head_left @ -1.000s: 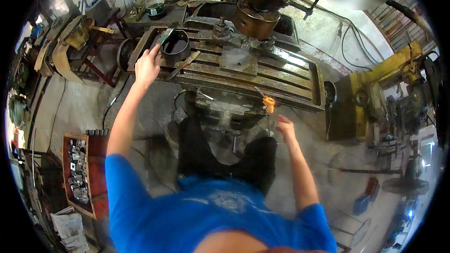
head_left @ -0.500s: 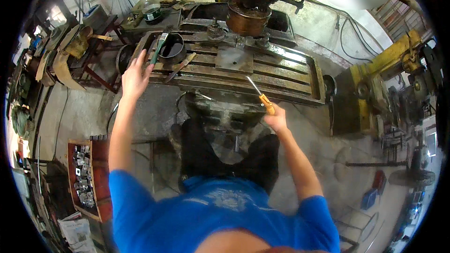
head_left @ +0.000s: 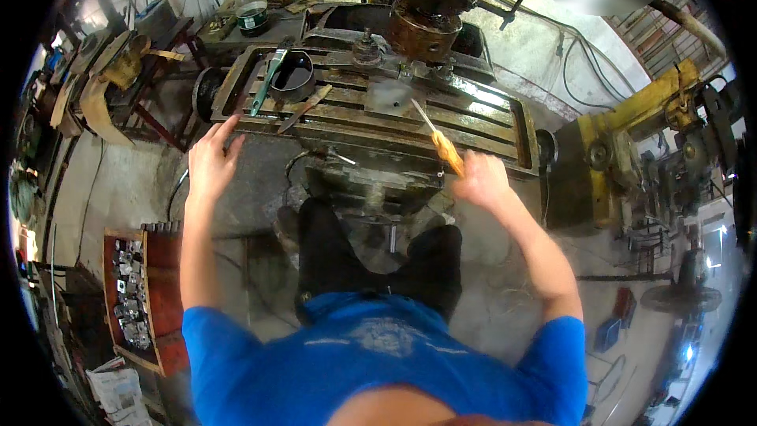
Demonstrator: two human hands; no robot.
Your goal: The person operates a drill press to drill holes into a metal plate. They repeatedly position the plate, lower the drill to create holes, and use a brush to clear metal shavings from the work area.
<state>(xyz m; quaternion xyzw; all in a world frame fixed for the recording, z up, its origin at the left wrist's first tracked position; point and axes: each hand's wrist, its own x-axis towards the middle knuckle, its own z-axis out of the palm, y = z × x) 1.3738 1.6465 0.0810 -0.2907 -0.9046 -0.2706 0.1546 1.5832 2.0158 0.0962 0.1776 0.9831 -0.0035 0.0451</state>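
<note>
A person in a blue shirt (head_left: 378, 371) grips a yellow-handled screwdriver (head_left: 443, 147) in the right hand (head_left: 484, 178) — its shaft pointing toward a metal plate (head_left: 384, 98) on the slotted bench (head_left: 490, 139), contact impossible to tell. The left hand (head_left: 211, 159), empty with fingers loosely spread, hovers near the handle end of a green-handled brush (head_left: 268, 85) — just left of a dark round pot (head_left: 304, 91) on the bench.

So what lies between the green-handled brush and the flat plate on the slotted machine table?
Head view: right of the brush come the dark pot, the slim pale-ended tool, then table slats up to the plate.
</note>
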